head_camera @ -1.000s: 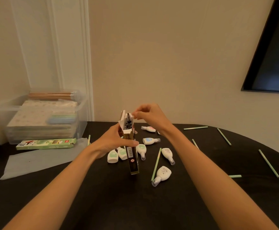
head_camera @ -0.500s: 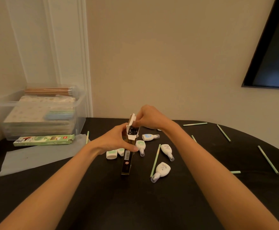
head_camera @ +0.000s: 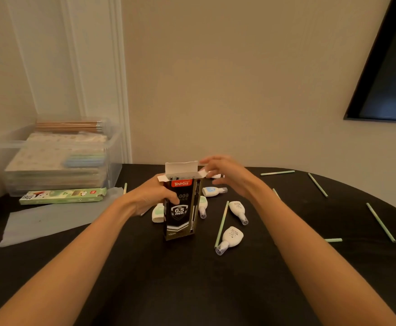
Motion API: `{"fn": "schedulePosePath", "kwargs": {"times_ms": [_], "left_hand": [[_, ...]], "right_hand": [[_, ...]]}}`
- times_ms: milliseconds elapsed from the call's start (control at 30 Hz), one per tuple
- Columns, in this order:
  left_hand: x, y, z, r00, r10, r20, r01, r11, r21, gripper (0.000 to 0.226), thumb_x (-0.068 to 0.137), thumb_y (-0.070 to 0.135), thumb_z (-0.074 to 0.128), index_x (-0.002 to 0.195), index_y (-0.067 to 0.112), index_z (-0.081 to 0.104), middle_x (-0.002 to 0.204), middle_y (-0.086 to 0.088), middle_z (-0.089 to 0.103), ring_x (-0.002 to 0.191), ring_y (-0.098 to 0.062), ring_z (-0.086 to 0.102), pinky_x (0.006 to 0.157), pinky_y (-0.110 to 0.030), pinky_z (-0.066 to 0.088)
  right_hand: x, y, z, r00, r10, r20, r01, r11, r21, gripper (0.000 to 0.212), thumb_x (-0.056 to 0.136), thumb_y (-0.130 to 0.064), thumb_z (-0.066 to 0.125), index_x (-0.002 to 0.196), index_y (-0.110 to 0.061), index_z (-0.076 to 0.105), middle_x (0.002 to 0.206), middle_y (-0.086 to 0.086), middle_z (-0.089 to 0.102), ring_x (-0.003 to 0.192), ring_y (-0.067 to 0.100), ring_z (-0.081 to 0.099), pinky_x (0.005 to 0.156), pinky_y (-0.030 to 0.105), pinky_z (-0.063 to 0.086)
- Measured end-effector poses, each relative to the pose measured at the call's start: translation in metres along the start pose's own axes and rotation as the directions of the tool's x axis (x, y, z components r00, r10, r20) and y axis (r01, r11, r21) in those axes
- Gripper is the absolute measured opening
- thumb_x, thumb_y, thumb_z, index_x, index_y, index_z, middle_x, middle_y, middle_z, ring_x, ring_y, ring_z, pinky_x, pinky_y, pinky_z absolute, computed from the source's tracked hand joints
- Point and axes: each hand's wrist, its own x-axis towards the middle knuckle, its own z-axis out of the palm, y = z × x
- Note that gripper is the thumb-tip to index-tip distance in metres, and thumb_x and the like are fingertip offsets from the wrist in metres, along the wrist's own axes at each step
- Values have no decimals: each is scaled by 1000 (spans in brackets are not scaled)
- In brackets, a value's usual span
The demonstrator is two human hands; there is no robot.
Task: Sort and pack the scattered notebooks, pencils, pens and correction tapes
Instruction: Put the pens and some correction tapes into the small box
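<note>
A black pen box (head_camera: 180, 212) marked 0.5 mm stands upright at the middle of the dark table (head_camera: 192, 283), its white top flap raised and pen ends showing inside. My left hand (head_camera: 152, 196) grips the box's left side. Blurred, my right hand (head_camera: 225, 175) has relaxed fingertips at the small right side flap. Several white correction tapes lie around the box, among them one (head_camera: 231, 237) at front right, one (head_camera: 238, 210) behind it and a blue-labelled one (head_camera: 213, 191). Thin green pencils lie scattered, one (head_camera: 221, 223) beside the tapes and one (head_camera: 380, 222) at far right.
A clear plastic bin (head_camera: 113, 158) at back left holds stacked notebooks (head_camera: 55, 156) with brown pencils (head_camera: 70, 125) on top. A flat green pencil box (head_camera: 62, 196) lies in front of it on a translucent sheet (head_camera: 51, 220). The table's curved edge runs at right.
The pen box has been turned from edge-on to front face toward me and stood upright. My right hand has shifted from the top flap to the right side flap.
</note>
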Motion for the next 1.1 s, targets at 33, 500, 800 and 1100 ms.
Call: {"fn": "schedulePosePath", "kwargs": {"times_ms": [33,500,800,1100], "left_hand": [[0,0,0,1000,7,-23,-7,1000,-7,53,74,-11,60,103,33,54,104,1,63,100,-14,57,76,-25,45],[-6,-7,12,854,299,-426,-126,912,389,52,78,20,71,121,13,42,112,3,55,101,-9,53,76,-16,43],[-10,-17,24,756,439,-485,-263,883,390,69,71,12,76,124,11,31,119,-12,60,106,-17,60,85,-24,49],[-10,-13,24,736,394,-550,-270,917,295,59,71,7,76,110,20,34,117,-10,60,92,-5,57,68,-5,48]], "right_hand": [[-1,6,0,999,2,33,-3,1000,23,24,90,-12,48,111,-14,62,107,5,60,84,11,56,66,21,46],[-8,19,20,995,-37,97,10,966,258,31,91,-30,55,109,-7,66,100,8,62,60,8,53,60,22,47],[-4,1,35,996,-39,-75,44,997,64,10,90,-10,55,99,-8,59,91,8,61,54,6,48,50,16,43],[-5,3,36,990,-61,-126,76,990,116,11,92,-22,56,98,-15,63,80,-1,64,54,4,50,50,13,43]]}}
